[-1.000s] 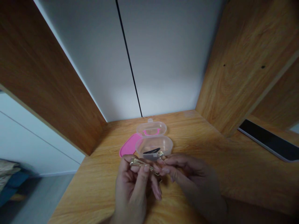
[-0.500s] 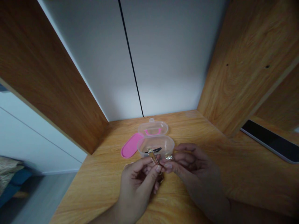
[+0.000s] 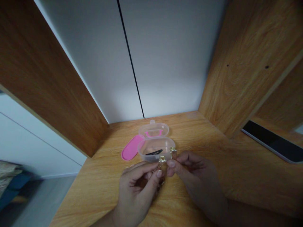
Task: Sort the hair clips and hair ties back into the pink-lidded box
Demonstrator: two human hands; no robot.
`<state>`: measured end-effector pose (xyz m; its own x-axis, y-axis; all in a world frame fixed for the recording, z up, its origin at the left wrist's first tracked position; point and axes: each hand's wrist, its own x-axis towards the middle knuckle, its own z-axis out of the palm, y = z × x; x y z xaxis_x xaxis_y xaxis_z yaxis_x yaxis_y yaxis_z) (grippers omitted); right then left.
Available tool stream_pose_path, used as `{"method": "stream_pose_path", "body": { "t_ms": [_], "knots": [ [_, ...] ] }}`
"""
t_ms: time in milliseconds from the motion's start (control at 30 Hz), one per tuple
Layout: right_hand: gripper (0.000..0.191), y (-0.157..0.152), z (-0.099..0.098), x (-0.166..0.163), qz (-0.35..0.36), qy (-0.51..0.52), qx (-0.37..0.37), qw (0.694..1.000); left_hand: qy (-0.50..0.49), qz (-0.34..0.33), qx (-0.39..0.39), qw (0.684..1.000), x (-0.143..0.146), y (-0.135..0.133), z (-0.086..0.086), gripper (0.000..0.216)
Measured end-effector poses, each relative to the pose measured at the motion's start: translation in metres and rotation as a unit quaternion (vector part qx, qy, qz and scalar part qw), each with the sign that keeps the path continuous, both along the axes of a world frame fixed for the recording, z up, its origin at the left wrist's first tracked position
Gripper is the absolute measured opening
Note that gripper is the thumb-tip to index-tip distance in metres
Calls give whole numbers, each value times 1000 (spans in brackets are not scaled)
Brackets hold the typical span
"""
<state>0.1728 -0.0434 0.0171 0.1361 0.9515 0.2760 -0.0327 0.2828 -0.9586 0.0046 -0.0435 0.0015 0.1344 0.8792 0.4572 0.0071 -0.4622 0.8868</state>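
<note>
My left hand (image 3: 139, 186) pinches a small gold-coloured metal clip (image 3: 162, 159), its shiny end pointing up from the thumb and fingertips. More gold-coloured metal pieces (image 3: 162, 182) show partly beneath those fingers. A similar gold-coloured metal clip (image 3: 173, 151) stands upright in the fingertips of my right hand (image 3: 196, 176), close beside the first. Just behind both hands is a clear plastic box (image 3: 143, 151) with its lid (image 3: 153, 126) folded back. Slim black hair clips (image 3: 153, 152) lie inside the box. The lower parts of the gold clips are hidden by my fingers.
A pink oval lid-like piece (image 3: 132, 148) lies left of the box on the wooden surface (image 3: 94, 186). The phone (image 3: 272, 142) rests at the right. Wooden side panels (image 3: 241, 72) and a pale back panel (image 3: 165, 63) enclose the surface.
The right-hand clip has risen and now stands upright. The left-hand clip has turned from a slanting to a more end-on position. The view has shifted slightly.
</note>
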Motion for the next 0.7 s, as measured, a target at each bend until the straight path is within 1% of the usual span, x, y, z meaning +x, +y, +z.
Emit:
{"method": "stream_pose_path", "body": {
  "t_ms": [100,233,333,400,500,600,700],
  "knots": [
    [26,0,1,1,-2,-35,11,999,-20,3,-8,1000,2,1,1,12],
    [32,-2,4,1,13,-53,25,998,-46,11,-57,997,4,1,3,6],
    [40,-3,3,1,32,-61,34,997,-60,18,-97,993,4,0,5,9],
    [43,-4,0,1,52,-58,36,996,-68,15,-107,992,4,1,5,10],
    [46,-6,-9,0,78,-50,40,995,-74,5,-96,993,3,1,3,13],
    [43,-9,-18,-2,96,-26,23,995,-69,-7,-71,995,2,2,1,19],
    [40,-11,-20,-1,102,-13,8,995,-61,6,-44,997,3,3,2,24]
  ]
}}
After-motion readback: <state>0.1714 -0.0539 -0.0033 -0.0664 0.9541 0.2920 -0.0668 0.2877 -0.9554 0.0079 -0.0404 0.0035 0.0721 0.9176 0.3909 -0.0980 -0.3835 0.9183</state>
